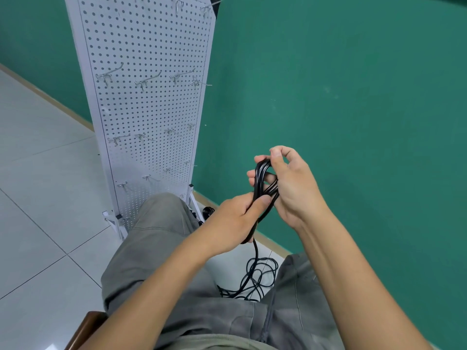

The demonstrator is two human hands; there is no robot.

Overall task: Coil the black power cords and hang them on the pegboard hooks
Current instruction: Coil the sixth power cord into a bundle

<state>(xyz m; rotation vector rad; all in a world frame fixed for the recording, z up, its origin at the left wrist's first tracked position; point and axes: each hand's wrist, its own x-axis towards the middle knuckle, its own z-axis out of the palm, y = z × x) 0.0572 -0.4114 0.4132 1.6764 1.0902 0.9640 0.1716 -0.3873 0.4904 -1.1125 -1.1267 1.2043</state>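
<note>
At centre frame, the left hand (233, 221) pinches a looped black power cord (262, 180) with curled fingers; the right hand (290, 183) curls round its loops. Slack cord (252, 279) piles on the floor tiles (45, 198) below. Upper left, the white pegboard (149, 109) carries bare metal hooks (144, 83).

Green wall (353, 84), pale tiled floor (38, 198), grey trousers (156, 248)

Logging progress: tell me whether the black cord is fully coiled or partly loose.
Partly coiled. Both hands, left and right, hold loops of black power cord; the rest lies tangled on the floor.
</note>
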